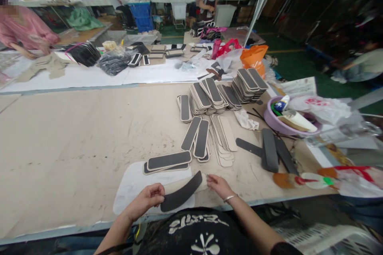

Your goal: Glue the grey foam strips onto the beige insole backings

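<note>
My left hand (153,196) pinches the left end of a curved dark grey strip (182,196) with rounded corners. Beneath and behind the strip is a cream panel (176,184), partly covered by it. At the panel's right end, my right hand (220,186), with a bangle on the wrist, has its fingers closed on the edge. Both pieces are just above a white sheet (128,187) at the table's front edge. Grey-and-cream panels (169,161) lie overlapped right behind my hands, and more grey-topped panels (201,138) lie farther right.
Stacks of finished-looking panels (214,91) and a fan of cream pieces (223,139) stand on the table (74,139). To the right are dark strips (269,151), a purple basin (271,121) and orange-brown flat pieces (285,180). Across the table, a person in pink (28,28) works.
</note>
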The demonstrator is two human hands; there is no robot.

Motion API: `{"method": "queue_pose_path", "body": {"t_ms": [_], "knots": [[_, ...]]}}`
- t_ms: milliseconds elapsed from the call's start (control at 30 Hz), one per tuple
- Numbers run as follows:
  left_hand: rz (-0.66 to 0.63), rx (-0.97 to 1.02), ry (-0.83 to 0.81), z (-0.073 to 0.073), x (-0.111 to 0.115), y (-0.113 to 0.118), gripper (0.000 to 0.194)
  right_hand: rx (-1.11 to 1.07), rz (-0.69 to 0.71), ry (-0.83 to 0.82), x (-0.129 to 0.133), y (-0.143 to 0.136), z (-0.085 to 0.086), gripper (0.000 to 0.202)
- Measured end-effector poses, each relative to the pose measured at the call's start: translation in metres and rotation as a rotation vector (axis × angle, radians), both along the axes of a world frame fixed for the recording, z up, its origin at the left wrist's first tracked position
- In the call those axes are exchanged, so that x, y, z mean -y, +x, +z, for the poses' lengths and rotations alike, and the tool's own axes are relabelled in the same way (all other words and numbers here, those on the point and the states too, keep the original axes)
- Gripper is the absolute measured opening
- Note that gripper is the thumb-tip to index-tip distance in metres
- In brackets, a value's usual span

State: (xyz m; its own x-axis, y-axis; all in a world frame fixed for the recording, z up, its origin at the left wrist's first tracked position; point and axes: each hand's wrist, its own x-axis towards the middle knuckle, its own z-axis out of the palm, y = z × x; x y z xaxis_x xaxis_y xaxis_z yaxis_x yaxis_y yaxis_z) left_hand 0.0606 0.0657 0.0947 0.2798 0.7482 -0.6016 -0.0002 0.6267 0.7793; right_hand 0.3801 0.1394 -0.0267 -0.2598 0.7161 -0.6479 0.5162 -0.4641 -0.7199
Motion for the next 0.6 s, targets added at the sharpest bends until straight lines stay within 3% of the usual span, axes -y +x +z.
{"method": "queue_pose_path", "body": {"t_ms": [300, 600], "knots": [[-0.055, 0.032, -0.001, -0.001, -0.002, 0.004, 0.028, -0.115, -0.045, -0.088, 0.002, -0.017, -0.003, 0.037], [-0.089, 0.062, -0.011, 0.011, -0.007, 0.009, 0.029, -0.173, -0.036, -0.088, -0.004, -0.028, 0.001, 0.023]]}}
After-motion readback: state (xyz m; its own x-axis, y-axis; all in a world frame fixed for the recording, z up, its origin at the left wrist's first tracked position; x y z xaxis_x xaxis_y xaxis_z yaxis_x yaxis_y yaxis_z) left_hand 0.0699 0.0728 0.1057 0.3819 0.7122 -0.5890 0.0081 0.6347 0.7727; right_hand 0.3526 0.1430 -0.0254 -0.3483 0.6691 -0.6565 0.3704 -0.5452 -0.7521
